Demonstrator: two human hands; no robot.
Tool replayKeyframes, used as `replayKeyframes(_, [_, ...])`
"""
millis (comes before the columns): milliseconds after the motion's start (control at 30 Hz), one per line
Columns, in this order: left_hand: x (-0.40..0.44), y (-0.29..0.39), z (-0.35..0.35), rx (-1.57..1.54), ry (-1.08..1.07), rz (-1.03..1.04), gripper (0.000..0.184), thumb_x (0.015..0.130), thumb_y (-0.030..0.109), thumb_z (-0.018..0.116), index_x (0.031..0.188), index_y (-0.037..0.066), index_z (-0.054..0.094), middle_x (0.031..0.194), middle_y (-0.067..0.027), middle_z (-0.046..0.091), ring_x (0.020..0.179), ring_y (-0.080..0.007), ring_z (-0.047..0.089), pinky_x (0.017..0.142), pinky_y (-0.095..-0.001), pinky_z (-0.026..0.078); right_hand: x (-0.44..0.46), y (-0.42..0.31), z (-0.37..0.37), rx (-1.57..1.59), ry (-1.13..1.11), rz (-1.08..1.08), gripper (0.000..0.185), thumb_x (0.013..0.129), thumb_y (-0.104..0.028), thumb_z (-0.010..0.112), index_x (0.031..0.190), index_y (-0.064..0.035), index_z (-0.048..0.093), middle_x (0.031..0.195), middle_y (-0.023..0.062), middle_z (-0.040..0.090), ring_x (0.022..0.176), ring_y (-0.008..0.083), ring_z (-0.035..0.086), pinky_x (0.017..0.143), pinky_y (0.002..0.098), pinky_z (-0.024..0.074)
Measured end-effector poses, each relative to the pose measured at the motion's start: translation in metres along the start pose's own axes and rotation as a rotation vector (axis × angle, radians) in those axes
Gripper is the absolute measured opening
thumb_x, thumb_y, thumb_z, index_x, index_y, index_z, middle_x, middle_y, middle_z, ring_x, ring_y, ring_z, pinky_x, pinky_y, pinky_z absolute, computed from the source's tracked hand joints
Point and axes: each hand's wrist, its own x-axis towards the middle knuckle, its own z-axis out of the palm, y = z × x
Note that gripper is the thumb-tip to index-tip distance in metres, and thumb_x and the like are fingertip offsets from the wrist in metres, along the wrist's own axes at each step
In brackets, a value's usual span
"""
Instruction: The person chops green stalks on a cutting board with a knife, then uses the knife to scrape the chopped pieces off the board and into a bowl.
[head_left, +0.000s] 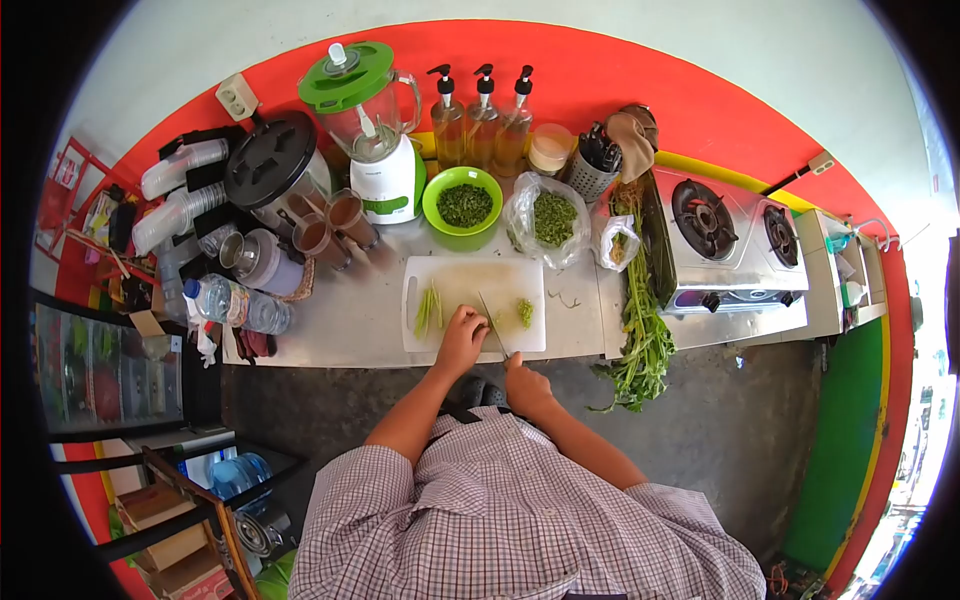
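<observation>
A white cutting board (pixel 470 272) lies on the steel counter in front of me. My right hand (pixel 527 384) is closed round the handle of a kitchen knife (pixel 494 322), its blade pointing away from me over the board. Just left of the blade, my left hand (pixel 464 338) rests on the board with its fingers curled together; whatever is under them is too small to make out. Several cut green stems (pixel 428 308) lie on the board's left side. A small heap of chopped green pieces (pixel 525 313) sits on its right side.
Behind the board stand a green bowl (pixel 433 216) of chopped greens and a plastic bag (pixel 570 255) of more greens. Leafy stalks (pixel 640 350) hang over the counter's front edge beside the gas stove (pixel 740 235). A blender (pixel 385 180) and water bottle (pixel 240 303) stand left.
</observation>
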Motion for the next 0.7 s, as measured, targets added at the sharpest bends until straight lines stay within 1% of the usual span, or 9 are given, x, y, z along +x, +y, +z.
replayKeyframes(67, [0.0,-0.001,-0.001,0.029,0.001,0.03,0.012,0.086,0.002,0.071,0.096,-0.001,0.065,0.102,-0.0154,0.054,0.092,-0.0345,0.06,0.079,-0.0413,0.05,0.007,0.005,0.005,-0.001,-0.008,-0.003,0.059,0.091,-0.014,0.06,0.135,0.011,0.032,0.104,0.0259,0.072,0.097,0.0386,0.073,0.082,0.0473,0.0589])
replayKeyframes(133, [-0.002,0.001,0.0,0.035,0.015,0.022,0.012,0.086,0.002,0.072,0.096,-0.001,0.065,0.101,-0.0153,0.054,0.091,-0.0342,0.06,0.079,-0.0413,0.05,0.015,0.003,-0.005,0.021,-0.047,-0.007,0.066,0.09,-0.014,0.061,0.14,0.013,0.028,0.107,0.0271,0.072,0.1,0.0387,0.073,0.084,0.0474,0.0582])
replayKeyframes(233, [-0.002,0.004,-0.003,0.039,0.027,0.033,0.013,0.086,0.002,0.072,0.097,-0.001,0.067,0.099,-0.0151,0.055,0.091,-0.034,0.06,0.079,-0.0413,0.05,0.0,-0.001,-0.022,0.033,-0.061,-0.015,0.07,0.09,-0.013,0.061,0.144,0.0147,0.025,0.109,0.0277,0.071,0.102,0.0388,0.072,0.085,0.0474,0.0578])
replayKeyframes(367, [-0.003,-0.002,0.002,0.012,0.013,0.008,0.013,0.086,0.002,0.072,0.098,0.0,0.068,0.098,-0.0146,0.055,0.088,-0.0341,0.06,0.077,-0.0411,0.05,-0.005,0.0,-0.01,0.025,-0.084,0.03,0.076,0.089,-0.012,0.061,0.148,0.0156,0.021,0.109,0.0278,0.071,0.102,0.0391,0.072,0.085,0.0476,0.0578])
replayKeyframes(500, [-0.006,0.002,0.0,0.032,0.027,0.027,0.013,0.086,0.001,0.072,0.098,0.0,0.068,0.097,-0.0144,0.056,0.086,-0.0337,0.062,0.076,-0.0412,0.051,0.009,0.004,-0.006,0.007,-0.032,-0.014,0.066,0.09,-0.013,0.06,0.142,0.0129,0.027,0.107,0.0275,0.071,0.101,0.0396,0.072,0.085,0.0477,0.0581])
replayKeyframes(567, [-0.002,0.003,0.0,0.092,0.063,0.094,0.013,0.086,0.001,0.072,0.098,0.0,0.068,0.096,-0.0142,0.057,0.086,-0.0328,0.063,0.075,-0.0411,0.051,0.01,0.002,-0.007,0.047,-0.003,-0.01,0.061,0.091,-0.013,0.06,0.139,0.0113,0.03,0.107,0.0273,0.072,0.101,0.0396,0.072,0.085,0.0478,0.0582])
replayKeyframes(600, [-0.001,0.003,0.0,0.102,0.045,0.109,0.013,0.086,0.001,0.072,0.098,0.0,0.068,0.096,-0.0142,0.057,0.086,-0.0328,0.063,0.075,-0.0411,0.051,0.005,0.001,-0.011,0.039,-0.018,-0.02,0.058,0.091,-0.013,0.059,0.136,0.0099,0.031,0.106,0.0272,0.072,0.1,0.0394,0.073,0.084,0.048,0.0583])
replayKeyframes(633, [-0.002,0.004,0.002,0.082,0.057,0.093,0.013,0.086,0.001,0.072,0.098,0.0,0.068,0.095,-0.0144,0.057,0.085,-0.0328,0.062,0.075,-0.0412,0.051,0.004,0.0,-0.014,0.028,-0.03,-0.031,0.054,0.092,-0.014,0.059,0.134,0.0084,0.033,0.104,0.027,0.072,0.098,0.0393,0.073,0.084,0.0482,0.0585])
replayKeyframes(700, [-0.003,0.002,0.0,0.064,0.069,0.087,0.013,0.086,0.002,0.072,0.098,0.0,0.068,0.095,-0.0146,0.057,0.085,-0.0329,0.062,0.075,-0.0413,0.051,-0.005,-0.003,-0.006,0.044,-0.014,-0.015,0.053,0.092,-0.014,0.059,0.133,0.0083,0.033,0.104,0.0269,0.072,0.097,0.0389,0.073,0.083,0.0482,0.0586])
